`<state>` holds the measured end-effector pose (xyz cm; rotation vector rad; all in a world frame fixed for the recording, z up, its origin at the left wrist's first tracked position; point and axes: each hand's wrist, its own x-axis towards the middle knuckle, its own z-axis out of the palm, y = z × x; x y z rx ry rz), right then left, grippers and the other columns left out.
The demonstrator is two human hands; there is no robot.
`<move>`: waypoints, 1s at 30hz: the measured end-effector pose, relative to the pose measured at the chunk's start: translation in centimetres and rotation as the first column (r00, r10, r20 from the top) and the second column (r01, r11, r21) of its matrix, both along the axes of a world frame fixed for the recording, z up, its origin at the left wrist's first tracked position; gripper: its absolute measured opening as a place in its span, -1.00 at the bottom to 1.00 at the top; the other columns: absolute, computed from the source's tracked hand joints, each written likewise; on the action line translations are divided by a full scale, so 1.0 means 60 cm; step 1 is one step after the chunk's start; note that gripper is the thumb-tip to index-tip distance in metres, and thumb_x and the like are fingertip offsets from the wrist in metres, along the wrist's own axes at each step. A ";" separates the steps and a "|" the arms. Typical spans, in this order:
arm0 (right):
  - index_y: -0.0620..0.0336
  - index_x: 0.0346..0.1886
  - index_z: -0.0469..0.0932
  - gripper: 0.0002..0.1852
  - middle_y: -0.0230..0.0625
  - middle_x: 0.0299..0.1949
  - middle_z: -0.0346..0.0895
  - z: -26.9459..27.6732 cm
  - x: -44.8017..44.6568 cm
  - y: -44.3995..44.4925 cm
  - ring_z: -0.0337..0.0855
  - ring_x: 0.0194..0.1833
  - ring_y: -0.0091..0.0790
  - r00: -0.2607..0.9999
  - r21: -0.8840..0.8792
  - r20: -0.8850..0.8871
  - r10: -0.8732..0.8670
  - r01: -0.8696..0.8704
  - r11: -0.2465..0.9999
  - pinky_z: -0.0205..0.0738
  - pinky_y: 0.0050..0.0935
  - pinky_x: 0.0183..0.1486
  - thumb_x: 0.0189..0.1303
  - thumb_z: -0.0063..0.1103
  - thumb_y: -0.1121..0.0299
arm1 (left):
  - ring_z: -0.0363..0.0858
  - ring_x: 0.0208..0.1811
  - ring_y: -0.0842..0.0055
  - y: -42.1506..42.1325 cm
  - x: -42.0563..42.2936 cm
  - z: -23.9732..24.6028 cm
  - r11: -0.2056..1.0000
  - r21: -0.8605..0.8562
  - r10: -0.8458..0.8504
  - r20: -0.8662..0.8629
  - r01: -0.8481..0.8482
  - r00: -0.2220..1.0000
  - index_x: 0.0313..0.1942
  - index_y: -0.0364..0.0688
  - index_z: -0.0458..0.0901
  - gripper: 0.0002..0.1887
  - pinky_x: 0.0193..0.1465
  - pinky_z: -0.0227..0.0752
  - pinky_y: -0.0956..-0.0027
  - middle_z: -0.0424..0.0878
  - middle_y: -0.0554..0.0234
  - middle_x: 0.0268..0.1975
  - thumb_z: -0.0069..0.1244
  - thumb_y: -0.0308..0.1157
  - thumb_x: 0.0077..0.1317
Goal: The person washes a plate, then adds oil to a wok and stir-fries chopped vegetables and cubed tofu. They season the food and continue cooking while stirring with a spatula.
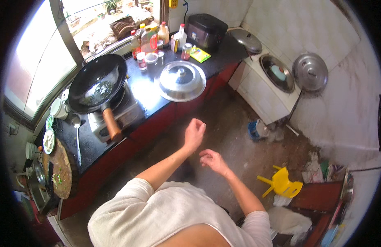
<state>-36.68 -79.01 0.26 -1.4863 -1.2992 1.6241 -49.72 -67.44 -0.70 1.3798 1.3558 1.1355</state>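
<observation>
My left hand [194, 133], fingers curled, is held in the air in front of my body, over the floor. Close to its right, my right hand [213, 161] has its fingers loosely bent, with nothing seen in them. Whether anything small is inside the left hand cannot be told. On the gas stove [131, 114] to the left sits a black wok [85, 83] with a wooden handle [111, 123] and some liquid in its bottom. A domed metal lid [181, 83] lies on the dark countertop beside the stove. A metal ladle [77, 136] rests left of the stove.
Bottles [147, 40] and jars stand along the window side, near a rice cooker [205, 31]. A round cutting board [62, 166] holds a cleaver and chopped greens. A tiled stove [261, 95] is at the right; a yellow plastic chair [283, 182] is on the lower right.
</observation>
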 end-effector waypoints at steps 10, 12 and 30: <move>0.19 0.07 0.56 -0.75 -0.38 -0.24 0.66 0.030 0.137 0.274 0.67 -0.31 -0.56 0.998 -0.002 0.028 0.058 -0.058 0.998 0.57 -0.55 -0.24 0.40 0.16 0.36 | 0.30 0.36 -0.03 0.521 -0.082 -0.037 0.820 0.191 0.571 -0.341 -0.540 0.747 0.34 -0.30 0.26 -0.07 0.41 0.21 0.05 0.37 -0.20 0.29 0.39 -0.11 0.06; 0.19 0.07 0.57 -0.76 -0.37 -0.24 0.66 0.032 0.150 0.325 0.67 -0.31 -0.56 0.992 -0.034 0.023 0.126 -0.125 0.992 0.57 -0.55 -0.24 0.40 0.16 0.36 | 0.26 0.39 -0.02 0.579 -0.128 -0.034 0.745 0.199 0.643 -0.468 -0.636 0.607 0.38 -0.28 0.18 0.06 0.43 0.17 -0.03 0.30 -0.16 0.35 0.44 -0.04 -0.04; 0.22 0.06 0.57 -0.76 -0.37 -0.26 0.65 0.049 0.233 0.899 0.65 -0.30 -0.55 0.694 -0.044 0.021 0.719 -0.718 0.694 0.55 -0.53 -0.24 0.39 0.12 0.38 | 0.33 0.38 0.03 0.742 -0.195 -0.098 0.413 0.130 0.803 -0.519 -0.901 0.292 0.45 -0.15 0.14 0.16 0.41 0.25 -0.03 0.34 -0.09 0.34 0.50 -0.09 -0.13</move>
